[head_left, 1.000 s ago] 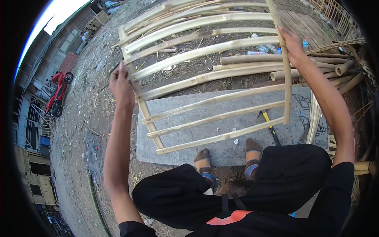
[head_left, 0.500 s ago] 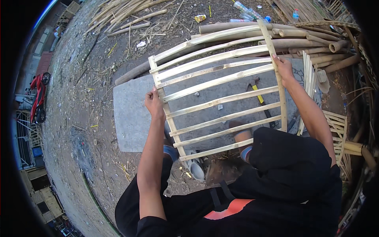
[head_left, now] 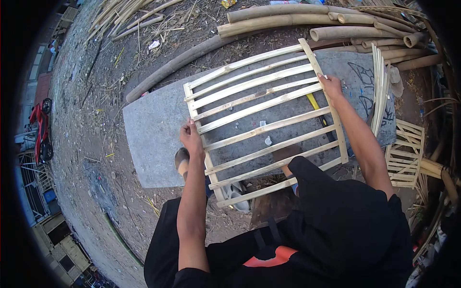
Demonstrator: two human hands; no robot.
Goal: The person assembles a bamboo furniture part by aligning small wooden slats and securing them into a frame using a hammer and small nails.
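A slatted bamboo panel [head_left: 259,109], with several pale crosspieces fixed between two side strips, is held over a grey slab. My left hand [head_left: 192,138] pinches the left side strip near its middle. Higher up on the opposite strip, the fingers of my right hand [head_left: 331,87] are closed around the edge. Beneath the panel, partly covered by its slats, a hammer with a yellow and black handle [head_left: 313,101] lies on the slab. Small white pieces [head_left: 268,140] show through the gaps.
The grey slab [head_left: 153,144] rests on littered dirt. Bamboo poles [head_left: 283,20] are piled beyond it. Thin strips [head_left: 380,91] lie at its right end, near another slatted panel [head_left: 403,153]. Cut sticks [head_left: 115,19] lie at far left; a red motorbike [head_left: 41,125] stands at the left.
The panel has come down closer to the slab and tilted flatter, both hands keeping hold of it. My view has also shifted, and the hammer is now more hidden behind slats.
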